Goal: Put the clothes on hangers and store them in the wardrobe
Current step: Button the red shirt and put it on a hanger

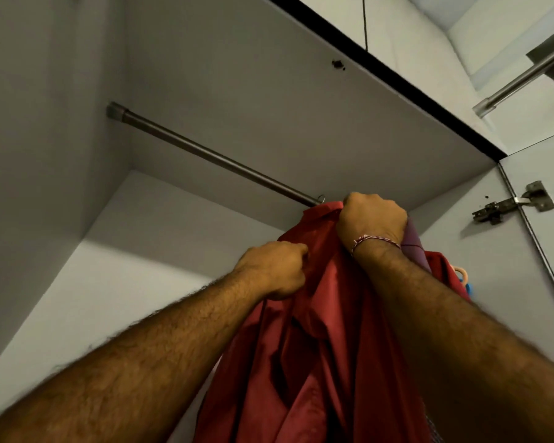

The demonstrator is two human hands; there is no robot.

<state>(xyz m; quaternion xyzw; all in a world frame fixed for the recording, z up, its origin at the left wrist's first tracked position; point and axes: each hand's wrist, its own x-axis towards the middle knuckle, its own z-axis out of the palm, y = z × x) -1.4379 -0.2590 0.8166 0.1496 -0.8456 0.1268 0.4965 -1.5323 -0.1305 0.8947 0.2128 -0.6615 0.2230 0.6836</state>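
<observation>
Hands raised into the wardrobe (77, 282), left hand (274, 270) and right hand (373, 220) clench a red shirt (301, 362) whose hook (321, 198) meets the rail (205, 155) at one o'clock; hanging appears nearly finished.

A dark metal rail (205, 153) is seen running across the pale grey wardrobe (61, 129), just under its top panel, fixed at the far left wall by a round end cap. Near the rail's right end a small metal hanger hook (321, 198) is caught over it, and a red shirt (304, 330) is hung from there. Just beside the shirt, to the right, a purple garment (413, 241) is glimpsed, with orange and blue plastic hangers (462, 276) behind it.
</observation>
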